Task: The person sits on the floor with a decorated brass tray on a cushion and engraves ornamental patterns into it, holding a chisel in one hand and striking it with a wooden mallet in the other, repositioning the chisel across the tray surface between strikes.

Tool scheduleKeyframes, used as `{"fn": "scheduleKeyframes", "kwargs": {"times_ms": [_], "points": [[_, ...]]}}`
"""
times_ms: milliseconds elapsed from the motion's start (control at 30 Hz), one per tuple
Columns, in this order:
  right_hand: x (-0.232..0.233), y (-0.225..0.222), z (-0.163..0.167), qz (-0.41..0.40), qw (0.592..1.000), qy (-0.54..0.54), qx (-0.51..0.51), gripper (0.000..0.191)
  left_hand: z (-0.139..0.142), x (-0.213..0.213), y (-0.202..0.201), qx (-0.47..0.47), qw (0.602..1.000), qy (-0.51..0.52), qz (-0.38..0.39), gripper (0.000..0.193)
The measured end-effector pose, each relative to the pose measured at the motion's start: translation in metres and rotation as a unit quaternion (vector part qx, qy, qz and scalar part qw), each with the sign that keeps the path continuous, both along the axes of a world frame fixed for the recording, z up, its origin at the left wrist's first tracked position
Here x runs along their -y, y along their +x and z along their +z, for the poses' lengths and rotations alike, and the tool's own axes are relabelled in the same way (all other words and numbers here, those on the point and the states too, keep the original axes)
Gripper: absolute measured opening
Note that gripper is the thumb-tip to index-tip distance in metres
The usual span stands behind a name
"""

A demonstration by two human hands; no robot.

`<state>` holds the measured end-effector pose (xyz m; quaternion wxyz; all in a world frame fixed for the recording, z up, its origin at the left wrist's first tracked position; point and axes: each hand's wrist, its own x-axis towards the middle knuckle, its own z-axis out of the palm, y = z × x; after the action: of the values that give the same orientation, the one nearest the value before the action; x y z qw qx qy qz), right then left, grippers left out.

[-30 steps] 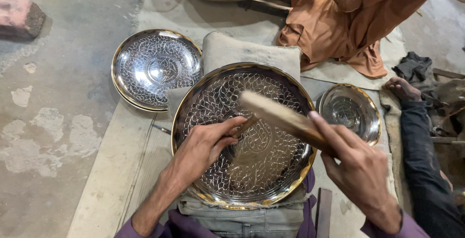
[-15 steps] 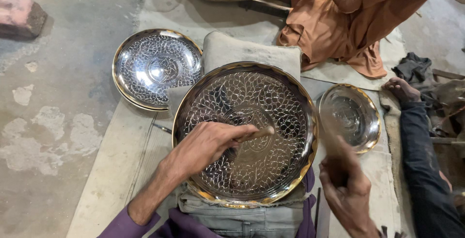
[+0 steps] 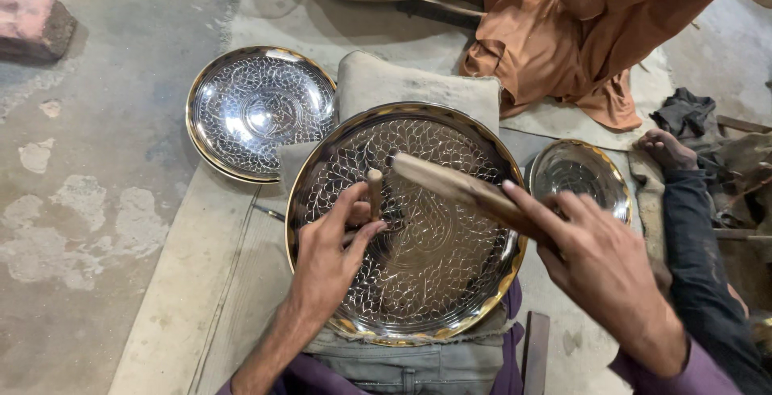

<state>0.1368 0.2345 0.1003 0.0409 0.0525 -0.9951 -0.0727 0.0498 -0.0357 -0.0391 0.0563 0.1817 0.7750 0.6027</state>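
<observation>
The left hand (image 3: 330,254) pinches a short wooden-topped punch (image 3: 375,192) between thumb and fingers, standing it upright on the large round engraved metal tray with a gilt rim (image 3: 450,298). Right beneath that grip lies the tray's chased surface, a dense net of leaf and scale shapes, bright and mirror-like, with a medallion at the centre. The right hand (image 3: 599,270) wraps closed around the handle of a long pale wooden mallet (image 3: 458,188), whose worn, flat-faced head hangs just beside the punch top, slightly above the tray; whether they touch, I cannot tell. The tray sits on the person's lap over a grey padded cloth cushion (image 3: 402,85). Beyond the left grip, up and away, rests a second round silver-coloured engraved plate (image 3: 261,113) on the concrete. Past the mallet grip, a smaller shiny embossed bowl (image 3: 581,178) lies close by the tray's rim. Further out, another person's hand (image 3: 666,150) in a dark sleeve rests near crumpled orange cloth (image 3: 579,57).
</observation>
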Motion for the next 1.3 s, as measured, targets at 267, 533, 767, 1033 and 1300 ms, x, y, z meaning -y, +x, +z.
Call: {"fn": "scheduleKeyframes", "kwargs": {"times_ms": [267, 533, 767, 1033, 1300], "points": [[0.01, -0.032, 0.032, -0.001, 0.995, -0.102, 0.009, 0.072, 0.004, 0.002, 0.004, -0.024, 0.999, 0.022, 0.017, 0.047], [0.014, -0.044, 0.028, 0.079, 0.996, 0.027, -0.012, 0.065, 0.003, 0.0, 0.003, -0.023, 1.0, 0.01, 0.011, 0.048], [0.006, -0.039, 0.025, 0.105, 0.991, 0.087, -0.01, 0.065, -0.001, 0.001, 0.002, -0.033, 0.999, -0.021, 0.005, 0.048], [0.01, -0.026, 0.025, 0.043, 0.998, -0.017, -0.033, 0.071, -0.006, 0.001, 0.001, -0.047, 0.998, 0.021, -0.03, 0.052], [0.008, -0.019, 0.014, 0.028, 0.999, 0.0, -0.042, 0.066, 0.0, 0.004, 0.003, -0.039, 0.998, 0.002, -0.042, 0.053]]}}
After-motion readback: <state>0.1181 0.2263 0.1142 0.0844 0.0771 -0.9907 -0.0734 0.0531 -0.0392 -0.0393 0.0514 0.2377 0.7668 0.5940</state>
